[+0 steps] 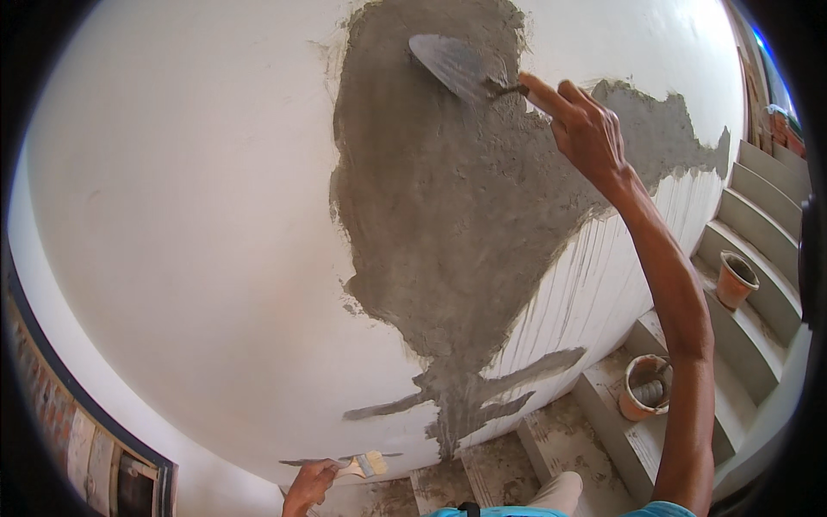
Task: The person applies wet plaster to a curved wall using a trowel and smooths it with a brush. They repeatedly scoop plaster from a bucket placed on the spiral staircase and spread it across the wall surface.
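Observation:
My right hand (586,129) is raised high on the wall and wraps round the handle of a pointed trowel (452,65). The trowel's blade lies against, or very close to, a large patch of wet grey mortar (431,207) on the white wall. Low at the bottom of the view, my left hand (312,484) grips a paintbrush (366,465) with pale bristles and a light handle. The brush is beside a thin grey streak near the foot of the wall. Smaller mortar strips branch out at the patch's lower end.
Concrete stairs (758,220) climb along the wall to the right, stained with mortar. One orange-brown bucket (636,403) with grey stuff inside stands on a lower step, another bucket (734,289) higher up. Watery drips streak the white wall (189,215) under the patch's right part.

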A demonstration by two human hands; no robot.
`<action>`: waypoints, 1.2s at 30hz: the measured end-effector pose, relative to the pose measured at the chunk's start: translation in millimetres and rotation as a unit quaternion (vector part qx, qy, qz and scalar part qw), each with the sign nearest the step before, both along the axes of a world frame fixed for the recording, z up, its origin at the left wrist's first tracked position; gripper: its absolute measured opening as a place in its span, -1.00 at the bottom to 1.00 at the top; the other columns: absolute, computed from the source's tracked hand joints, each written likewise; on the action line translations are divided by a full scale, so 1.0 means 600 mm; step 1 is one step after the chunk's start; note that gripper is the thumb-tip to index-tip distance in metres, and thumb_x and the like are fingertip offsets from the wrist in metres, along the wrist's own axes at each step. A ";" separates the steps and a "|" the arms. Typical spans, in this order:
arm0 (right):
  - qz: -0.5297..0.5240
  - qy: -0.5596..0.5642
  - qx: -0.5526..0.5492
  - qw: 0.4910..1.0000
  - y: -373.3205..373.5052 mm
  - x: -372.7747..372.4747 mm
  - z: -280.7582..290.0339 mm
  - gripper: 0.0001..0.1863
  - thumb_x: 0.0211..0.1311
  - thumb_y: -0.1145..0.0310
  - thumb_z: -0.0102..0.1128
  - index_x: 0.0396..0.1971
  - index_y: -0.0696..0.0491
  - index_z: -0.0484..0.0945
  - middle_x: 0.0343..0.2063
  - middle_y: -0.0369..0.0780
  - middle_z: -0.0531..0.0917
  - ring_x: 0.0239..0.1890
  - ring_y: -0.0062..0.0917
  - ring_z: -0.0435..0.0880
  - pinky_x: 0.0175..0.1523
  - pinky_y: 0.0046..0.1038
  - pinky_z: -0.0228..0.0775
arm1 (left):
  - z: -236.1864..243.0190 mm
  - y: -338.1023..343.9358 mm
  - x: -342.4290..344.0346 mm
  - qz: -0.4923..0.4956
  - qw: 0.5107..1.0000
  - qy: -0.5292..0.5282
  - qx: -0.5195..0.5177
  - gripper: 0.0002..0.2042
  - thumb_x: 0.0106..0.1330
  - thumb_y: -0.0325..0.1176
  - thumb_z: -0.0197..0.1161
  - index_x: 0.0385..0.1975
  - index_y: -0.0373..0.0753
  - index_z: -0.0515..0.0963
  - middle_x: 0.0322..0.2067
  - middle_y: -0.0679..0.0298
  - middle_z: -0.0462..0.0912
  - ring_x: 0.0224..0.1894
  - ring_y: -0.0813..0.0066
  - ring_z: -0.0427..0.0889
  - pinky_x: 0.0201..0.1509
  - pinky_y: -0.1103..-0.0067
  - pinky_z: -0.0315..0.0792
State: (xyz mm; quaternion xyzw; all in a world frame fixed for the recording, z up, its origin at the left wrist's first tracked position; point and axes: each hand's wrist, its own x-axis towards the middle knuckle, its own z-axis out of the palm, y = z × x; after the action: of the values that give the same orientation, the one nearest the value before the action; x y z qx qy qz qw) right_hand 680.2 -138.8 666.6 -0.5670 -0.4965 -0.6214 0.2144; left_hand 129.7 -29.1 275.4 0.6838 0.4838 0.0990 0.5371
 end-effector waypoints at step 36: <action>0.003 0.026 -0.071 0.997 -0.029 0.008 -0.246 -0.29 0.15 0.64 0.22 0.28 -0.33 0.50 -0.48 -0.39 0.44 -0.46 -0.65 0.47 -0.48 -0.49 0.48 | -0.051 -0.009 -0.011 -0.017 0.999 0.010 -0.025 -0.64 0.38 -0.41 -0.05 0.02 -0.32 0.64 -0.53 0.28 0.47 -0.65 0.51 0.42 -0.67 0.53 0.41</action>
State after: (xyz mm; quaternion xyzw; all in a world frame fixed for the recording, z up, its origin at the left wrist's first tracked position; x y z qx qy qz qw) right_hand 684.9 -156.1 519.0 -0.5955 -0.5351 -0.5689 0.1883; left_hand 123.3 -34.6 244.8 0.6792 0.4797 0.0707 0.5510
